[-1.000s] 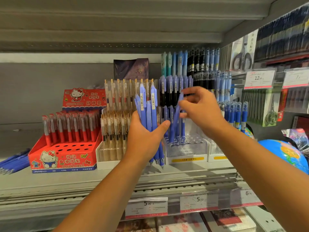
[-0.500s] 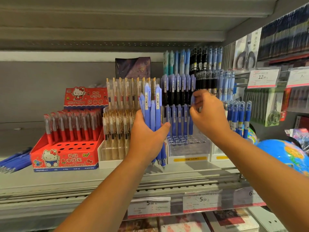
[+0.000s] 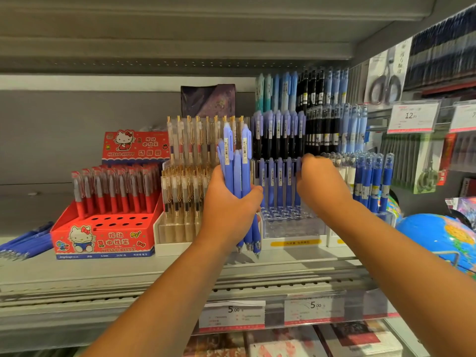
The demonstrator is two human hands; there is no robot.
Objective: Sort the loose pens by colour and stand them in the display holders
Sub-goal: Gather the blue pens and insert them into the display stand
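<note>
My left hand (image 3: 230, 205) grips a bundle of several periwinkle-blue pens (image 3: 238, 173), upright with tips down, in front of the shelf. To its right stands a clear tiered display holder (image 3: 293, 225) with a row of matching blue pens (image 3: 279, 181) in its lower tier and empty holes in front. My right hand (image 3: 320, 183) is at the right end of that row, fingers closed on the top of a blue pen standing there; the fingertips are hidden behind the hand.
A red Hello Kitty holder (image 3: 103, 235) with red pens stands at left, and beside it a white holder (image 3: 180, 228) of clear gold-clip pens. Loose blue pens (image 3: 23, 243) lie at the far left of the shelf. A globe (image 3: 438, 238) sits at right.
My right hand carried a blue pen from mid-air down to the right and lowered it into the row in the clear holder. The left hand kept its bundle, nearly still.
</note>
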